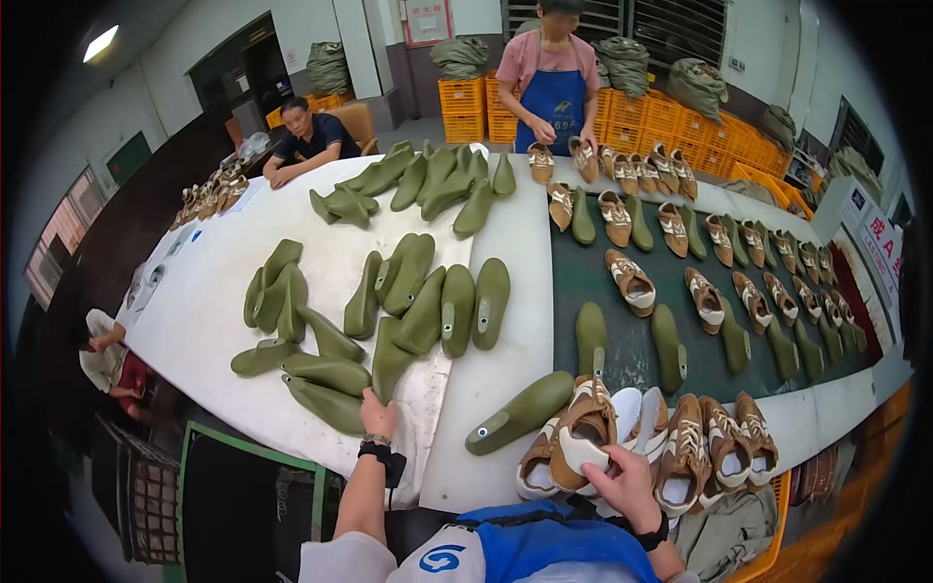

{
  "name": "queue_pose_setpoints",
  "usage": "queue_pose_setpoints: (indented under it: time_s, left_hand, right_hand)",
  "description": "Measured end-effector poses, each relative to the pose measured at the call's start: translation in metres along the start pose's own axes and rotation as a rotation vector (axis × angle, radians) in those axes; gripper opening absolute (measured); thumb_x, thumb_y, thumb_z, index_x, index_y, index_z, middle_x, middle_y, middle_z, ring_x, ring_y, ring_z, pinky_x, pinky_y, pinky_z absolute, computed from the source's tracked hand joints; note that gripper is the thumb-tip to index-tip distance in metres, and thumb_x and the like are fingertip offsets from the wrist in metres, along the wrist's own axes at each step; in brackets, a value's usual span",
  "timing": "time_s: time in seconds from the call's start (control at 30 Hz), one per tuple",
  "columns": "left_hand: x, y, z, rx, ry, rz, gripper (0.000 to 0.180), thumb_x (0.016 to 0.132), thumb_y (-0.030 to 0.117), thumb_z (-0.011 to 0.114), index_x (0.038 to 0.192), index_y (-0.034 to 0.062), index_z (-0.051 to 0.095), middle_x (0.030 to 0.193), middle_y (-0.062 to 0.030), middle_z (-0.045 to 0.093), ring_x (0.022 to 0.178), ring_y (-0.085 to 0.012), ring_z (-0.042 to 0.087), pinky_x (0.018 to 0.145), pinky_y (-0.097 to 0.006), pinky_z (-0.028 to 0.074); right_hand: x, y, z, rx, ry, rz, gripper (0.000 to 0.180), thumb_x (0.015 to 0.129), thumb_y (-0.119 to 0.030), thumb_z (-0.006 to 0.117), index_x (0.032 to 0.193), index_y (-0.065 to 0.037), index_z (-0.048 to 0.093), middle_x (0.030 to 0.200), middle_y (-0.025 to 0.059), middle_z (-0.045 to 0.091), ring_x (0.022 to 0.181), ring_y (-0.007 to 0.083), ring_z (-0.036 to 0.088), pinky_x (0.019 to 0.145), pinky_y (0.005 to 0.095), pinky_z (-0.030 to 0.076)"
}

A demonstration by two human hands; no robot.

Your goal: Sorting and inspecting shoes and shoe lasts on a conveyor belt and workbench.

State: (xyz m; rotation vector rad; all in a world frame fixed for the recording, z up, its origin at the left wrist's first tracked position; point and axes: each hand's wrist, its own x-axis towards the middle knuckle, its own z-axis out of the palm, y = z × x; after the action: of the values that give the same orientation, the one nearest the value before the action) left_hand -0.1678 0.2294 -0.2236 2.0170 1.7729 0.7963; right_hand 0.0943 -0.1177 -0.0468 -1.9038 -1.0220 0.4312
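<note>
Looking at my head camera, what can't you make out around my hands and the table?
In the head view:
Left hand: whether it grips the green shoe form; the hand itself hides the contact.
Brown shoe: partly hidden by the shoe in the right hand.
Orange crate: contents, covered by grey cloth.
Standing person: top of head, cut by the upper edge.

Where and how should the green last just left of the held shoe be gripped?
The green last is likely best gripped by its holed end, from the left: that end lies nearest the left hand, while the brown shoe crowds its right.
</note>
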Motion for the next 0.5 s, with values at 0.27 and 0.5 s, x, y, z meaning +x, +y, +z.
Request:
queue_pose_setpoints:
  time_s: [0.27,0.5]
  left_hand:
    - [0.045,0.056,-0.126,-0.385,0.037,0.075,0.035,0.067,0.02,0.076,0.091,-0.0012,0.061,0.08,-0.015,0.066,0.07,-0.0256,0.064,0.064,-0.034,0.05]
    - [0.058,0.129,-0.035,-0.355,-0.561,0.226,0.036,0.067,0.027,0.078,0.091,0.0037,0.064,0.087,-0.0102,0.064,0.081,-0.0166,0.059,0.075,-0.03,0.048]
  right_hand:
    - [0.005,-0.003,-0.005,0.047,0.009,-0.02,0.03,0.069,-0.021,0.076,0.086,0.001,0.063,0.055,0.0045,0.054,0.045,0.0089,0.05,0.044,0.0229,0.04]
    - [-0.007,0.001,-0.004,0.121,0.061,0.03,0.028,0.069,-0.019,0.075,0.085,0.001,0.063,0.056,0.0032,0.054,0.046,0.0074,0.048,0.044,0.0225,0.039]
